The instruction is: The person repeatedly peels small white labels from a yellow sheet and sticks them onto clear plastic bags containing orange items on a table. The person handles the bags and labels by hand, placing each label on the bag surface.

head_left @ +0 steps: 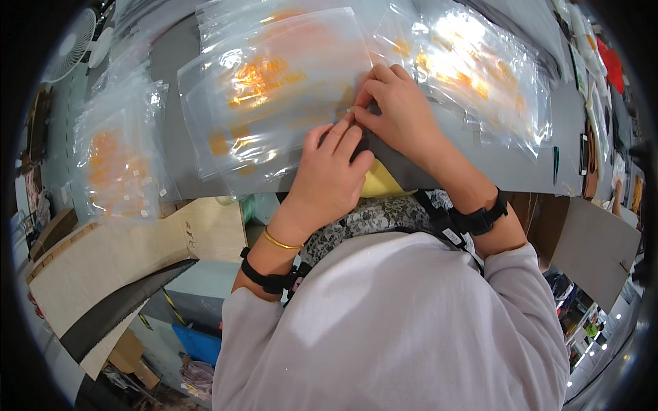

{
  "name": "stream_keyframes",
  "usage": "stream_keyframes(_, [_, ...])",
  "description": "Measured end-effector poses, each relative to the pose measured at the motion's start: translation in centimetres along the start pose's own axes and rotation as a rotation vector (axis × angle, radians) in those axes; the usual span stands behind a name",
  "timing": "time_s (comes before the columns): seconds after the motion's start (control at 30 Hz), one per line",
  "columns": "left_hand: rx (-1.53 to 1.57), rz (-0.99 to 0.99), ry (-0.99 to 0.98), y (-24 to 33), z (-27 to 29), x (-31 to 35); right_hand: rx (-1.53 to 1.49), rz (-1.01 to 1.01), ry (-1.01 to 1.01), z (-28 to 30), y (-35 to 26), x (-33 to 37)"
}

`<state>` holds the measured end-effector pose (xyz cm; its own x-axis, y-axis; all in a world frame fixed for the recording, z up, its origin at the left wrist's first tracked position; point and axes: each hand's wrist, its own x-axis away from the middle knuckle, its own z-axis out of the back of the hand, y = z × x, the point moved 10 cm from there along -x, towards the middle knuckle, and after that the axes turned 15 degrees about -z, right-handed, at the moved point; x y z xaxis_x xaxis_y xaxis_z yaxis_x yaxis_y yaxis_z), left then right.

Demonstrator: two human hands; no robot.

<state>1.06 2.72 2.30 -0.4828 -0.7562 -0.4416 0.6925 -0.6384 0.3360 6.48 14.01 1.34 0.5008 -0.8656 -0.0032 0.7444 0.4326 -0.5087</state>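
Before me lies a stack of clear plastic bags (274, 130) with orange print. At its right edge my two hands meet, fingertips nearly touching. My right hand (401, 109) pinches a tiny white piece (351, 111), which looks like a small sticker. My left hand (327, 177) is closed, its bent fingers reaching the same spot; what lies under them is hidden. A yellow sheet (385, 181) shows below my hands at the table's near edge. On the left, another pile of printed bags (116, 164) carries several small white stickers.
More clear bags with orange print (486, 75) lie at the right of the grey table (452, 133). A slim dark green tool (556, 166) rests near its right end. Cardboard (137, 243) stands below the left edge, and a white fan (72, 44) is at the far left.
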Motion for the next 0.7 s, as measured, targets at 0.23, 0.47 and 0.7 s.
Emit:
stream_keyframes(0.23, [0.022,0.001,0.038,0.0,0.3,0.0,0.283,0.188,0.205,3.0,-3.7,-7.9])
stream_keyframes(0.47, [0.085,0.065,0.063,-0.5,1.0,0.9,-0.094,0.019,-0.028,-3.3,-1.9,-17.1])
stream_keyframes(0.7, [0.162,0.086,0.139,-0.5,3.7,2.2,-0.206,0.391,0.388,4.7,-8.4,-11.9])
